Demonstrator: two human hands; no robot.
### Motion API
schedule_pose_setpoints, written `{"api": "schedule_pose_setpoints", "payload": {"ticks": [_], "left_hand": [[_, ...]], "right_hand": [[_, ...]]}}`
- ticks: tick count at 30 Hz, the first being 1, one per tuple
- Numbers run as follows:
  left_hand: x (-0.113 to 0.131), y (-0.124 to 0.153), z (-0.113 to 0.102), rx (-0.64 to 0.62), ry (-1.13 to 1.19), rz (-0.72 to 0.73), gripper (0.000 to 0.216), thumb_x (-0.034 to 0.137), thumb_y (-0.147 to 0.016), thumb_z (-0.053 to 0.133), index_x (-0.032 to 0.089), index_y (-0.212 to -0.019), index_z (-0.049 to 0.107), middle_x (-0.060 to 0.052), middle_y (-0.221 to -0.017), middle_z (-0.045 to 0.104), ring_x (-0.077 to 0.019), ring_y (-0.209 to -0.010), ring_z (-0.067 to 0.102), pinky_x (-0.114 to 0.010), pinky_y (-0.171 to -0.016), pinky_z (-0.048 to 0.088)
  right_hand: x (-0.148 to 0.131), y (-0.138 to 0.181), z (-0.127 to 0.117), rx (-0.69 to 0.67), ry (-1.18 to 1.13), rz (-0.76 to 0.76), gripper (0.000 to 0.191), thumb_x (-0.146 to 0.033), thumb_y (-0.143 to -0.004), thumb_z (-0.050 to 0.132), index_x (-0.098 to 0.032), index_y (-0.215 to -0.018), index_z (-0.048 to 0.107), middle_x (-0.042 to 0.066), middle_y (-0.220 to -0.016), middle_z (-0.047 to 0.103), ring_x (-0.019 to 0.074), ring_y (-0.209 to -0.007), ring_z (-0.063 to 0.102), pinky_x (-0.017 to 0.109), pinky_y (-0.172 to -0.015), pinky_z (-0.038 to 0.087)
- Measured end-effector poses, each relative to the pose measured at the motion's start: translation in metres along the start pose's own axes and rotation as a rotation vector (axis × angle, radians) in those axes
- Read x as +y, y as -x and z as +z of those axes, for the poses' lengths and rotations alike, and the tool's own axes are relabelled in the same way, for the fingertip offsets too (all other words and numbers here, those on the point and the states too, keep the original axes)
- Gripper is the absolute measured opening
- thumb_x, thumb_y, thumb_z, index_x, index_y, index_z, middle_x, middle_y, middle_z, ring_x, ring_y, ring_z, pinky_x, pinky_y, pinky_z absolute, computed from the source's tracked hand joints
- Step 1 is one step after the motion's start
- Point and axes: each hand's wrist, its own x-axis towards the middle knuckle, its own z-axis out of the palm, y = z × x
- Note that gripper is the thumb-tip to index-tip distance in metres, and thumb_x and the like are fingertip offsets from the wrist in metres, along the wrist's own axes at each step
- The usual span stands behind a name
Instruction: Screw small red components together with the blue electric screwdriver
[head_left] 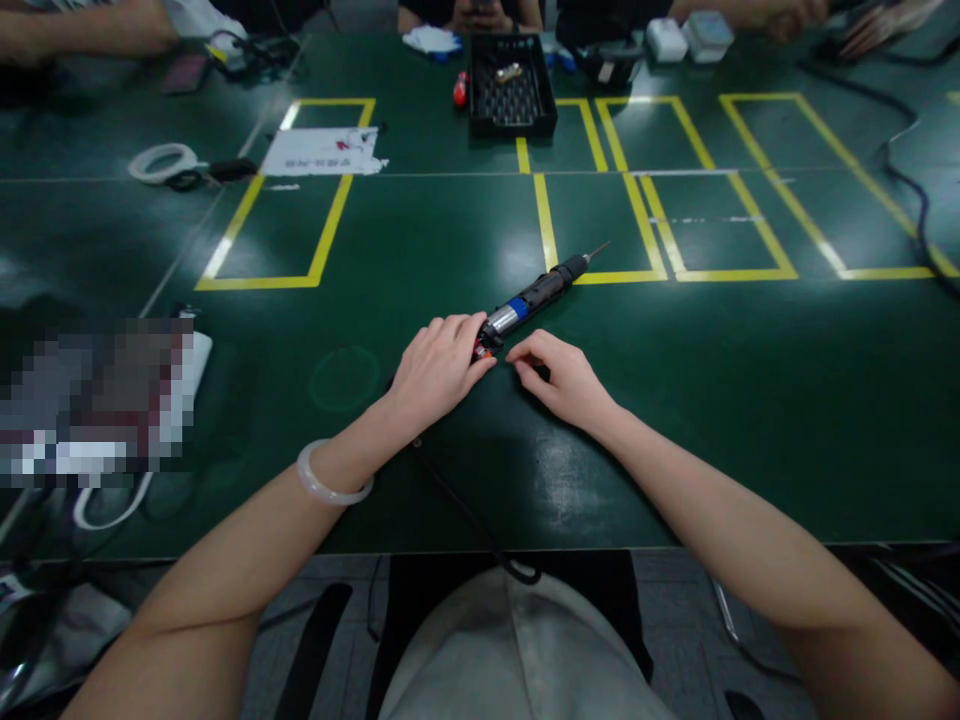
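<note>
An electric screwdriver (pixel 534 297), black with a blue and silver band, lies on the green table (pixel 420 250) with its thin bit pointing to the far right. My left hand (pixel 436 367) rests curled over its rear end, fingers closed around it. My right hand (pixel 562 378) lies just right of that end, fingertips pinched together near the tool's base; what they pinch, if anything, is too small to see. A black cable (pixel 465 510) runs from the tool back under my left wrist and off the table's near edge.
Yellow tape rectangles (pixel 285 200) mark the table. A black tray (pixel 511 88) with a red item beside it stands at the far middle. A tape roll (pixel 160 162) and a paper sheet (pixel 322 152) lie far left. Other people's arms line the far edge. A blurred patch sits at left.
</note>
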Motion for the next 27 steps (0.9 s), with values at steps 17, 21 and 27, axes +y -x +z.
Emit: {"api": "schedule_pose_setpoints", "payload": {"ticks": [17, 21, 27], "left_hand": [[-0.1, -0.024, 0.006, 0.131, -0.062, -0.388, 0.056, 0.053, -0.098, 0.044, 0.019, -0.142, 0.048, -0.02, -0.132, 0.059, -0.0394, -0.121, 0.055, -0.05, -0.093, 0.044], [-0.126, -0.025, 0.005, 0.19, -0.011, -0.504, 0.072, 0.068, -0.098, 0.028, 0.015, -0.144, 0.046, -0.014, -0.132, 0.058, -0.0354, -0.129, 0.049, -0.049, -0.098, 0.038], [-0.137, -0.019, 0.006, 0.281, 0.002, -0.498, 0.087, 0.079, -0.094, 0.019, 0.012, -0.144, 0.045, -0.01, -0.14, 0.054, -0.0344, -0.135, 0.041, -0.049, -0.1, 0.034]], "right_hand": [[0.002, 0.0, -0.004, -0.049, -0.003, -0.012, 0.012, -0.013, -0.092, 0.053, -0.019, -0.093, 0.064, 0.005, -0.091, 0.065, 0.018, -0.082, 0.061, 0.032, -0.077, 0.048], [0.001, 0.0, -0.004, -0.055, 0.007, -0.006, 0.013, -0.014, -0.093, 0.053, -0.02, -0.093, 0.064, 0.005, -0.091, 0.066, 0.018, -0.083, 0.061, 0.032, -0.077, 0.048], [0.0, -0.001, -0.004, -0.07, 0.022, -0.02, 0.013, -0.014, -0.093, 0.053, -0.019, -0.093, 0.065, 0.005, -0.09, 0.067, 0.0184, -0.083, 0.062, 0.032, -0.078, 0.047]]}}
